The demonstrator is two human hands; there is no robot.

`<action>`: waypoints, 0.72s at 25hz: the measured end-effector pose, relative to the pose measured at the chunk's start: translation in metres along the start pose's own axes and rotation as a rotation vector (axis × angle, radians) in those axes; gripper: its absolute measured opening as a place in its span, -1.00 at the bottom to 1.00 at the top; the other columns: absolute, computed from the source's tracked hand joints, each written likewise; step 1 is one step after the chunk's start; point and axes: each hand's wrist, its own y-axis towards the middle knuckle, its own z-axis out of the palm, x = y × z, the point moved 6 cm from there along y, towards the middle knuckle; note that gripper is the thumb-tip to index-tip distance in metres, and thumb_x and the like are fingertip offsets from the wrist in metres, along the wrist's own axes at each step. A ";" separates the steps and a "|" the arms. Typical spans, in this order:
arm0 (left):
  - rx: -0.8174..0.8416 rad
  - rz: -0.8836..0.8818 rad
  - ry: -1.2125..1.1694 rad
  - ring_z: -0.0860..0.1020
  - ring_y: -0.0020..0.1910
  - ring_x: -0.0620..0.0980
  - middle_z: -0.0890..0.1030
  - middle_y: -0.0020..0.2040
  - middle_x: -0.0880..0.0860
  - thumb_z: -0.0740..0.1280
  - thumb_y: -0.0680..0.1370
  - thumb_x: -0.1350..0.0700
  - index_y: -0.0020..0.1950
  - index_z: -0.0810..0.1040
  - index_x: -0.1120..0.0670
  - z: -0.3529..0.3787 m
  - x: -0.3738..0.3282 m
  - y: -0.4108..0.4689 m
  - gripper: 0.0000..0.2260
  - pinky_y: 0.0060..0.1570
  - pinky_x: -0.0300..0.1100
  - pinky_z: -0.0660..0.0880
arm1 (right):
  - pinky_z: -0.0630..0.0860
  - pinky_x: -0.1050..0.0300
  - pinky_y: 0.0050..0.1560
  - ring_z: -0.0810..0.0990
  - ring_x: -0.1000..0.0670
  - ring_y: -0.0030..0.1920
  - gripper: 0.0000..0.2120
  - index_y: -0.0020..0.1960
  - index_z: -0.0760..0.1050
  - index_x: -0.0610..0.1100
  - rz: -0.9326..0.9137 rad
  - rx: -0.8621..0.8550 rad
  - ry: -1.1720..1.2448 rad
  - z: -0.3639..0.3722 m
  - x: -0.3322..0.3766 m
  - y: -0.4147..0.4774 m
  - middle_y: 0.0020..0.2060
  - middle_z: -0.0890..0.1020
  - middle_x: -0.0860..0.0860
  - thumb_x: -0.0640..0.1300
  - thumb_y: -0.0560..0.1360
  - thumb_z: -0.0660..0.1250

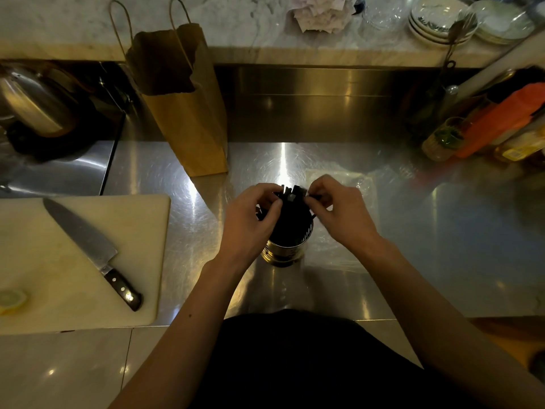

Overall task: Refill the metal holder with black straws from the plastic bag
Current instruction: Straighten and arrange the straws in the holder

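Note:
A shiny metal holder (283, 252) stands on the steel counter in front of me. A bundle of black straws (292, 211) stands upright in it, the tops fanning out above the rim. My left hand (250, 219) grips the bundle from the left, thumb and fingers curled on the straws. From the right, my right hand (339, 211) pinches the straw tops between thumb and fingers. A clear plastic bag (356, 184) lies flat on the counter behind my right hand; its contents are hard to make out.
A brown paper bag (185, 104) stands behind the holder to the left. At the left lies a white cutting board (44, 261) with a large knife (91, 249) and a lemon slice (11, 299). A kettle (32, 104) sits far left, bottles and packets (495, 125) at the right.

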 end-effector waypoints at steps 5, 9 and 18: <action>-0.010 -0.002 -0.008 0.56 -0.06 -0.24 0.59 -0.06 -0.14 0.36 0.55 0.18 0.12 0.58 -0.01 -0.003 -0.003 0.003 -0.83 -0.03 -0.51 0.44 | 0.48 0.47 -0.11 0.64 0.24 -0.25 -0.88 0.02 0.63 -0.08 0.052 -0.183 0.178 -0.047 0.010 0.000 -0.25 0.65 0.15 -0.21 0.50 0.41; -0.018 0.016 -0.047 0.57 -0.05 -0.18 0.62 -0.06 -0.11 0.37 0.55 0.15 0.11 0.59 0.00 -0.006 -0.011 0.004 -0.85 -0.02 -0.45 0.47 | 0.59 0.34 -0.13 0.67 0.18 -0.26 -0.86 0.08 0.58 -0.12 0.083 -0.334 0.254 -0.101 0.014 -0.002 -0.21 0.66 0.04 -0.20 0.52 0.38; -0.106 -0.339 -0.787 0.67 0.06 0.00 0.63 0.16 0.06 0.28 0.59 -0.03 0.31 0.43 -0.01 -0.009 -0.015 0.008 -0.70 0.06 -0.14 0.58 | 0.59 0.23 -0.11 0.68 0.11 -0.25 -0.92 -0.07 0.55 -0.16 0.459 -0.529 1.096 -0.094 -0.031 -0.019 -0.34 0.67 0.05 -0.27 0.56 0.30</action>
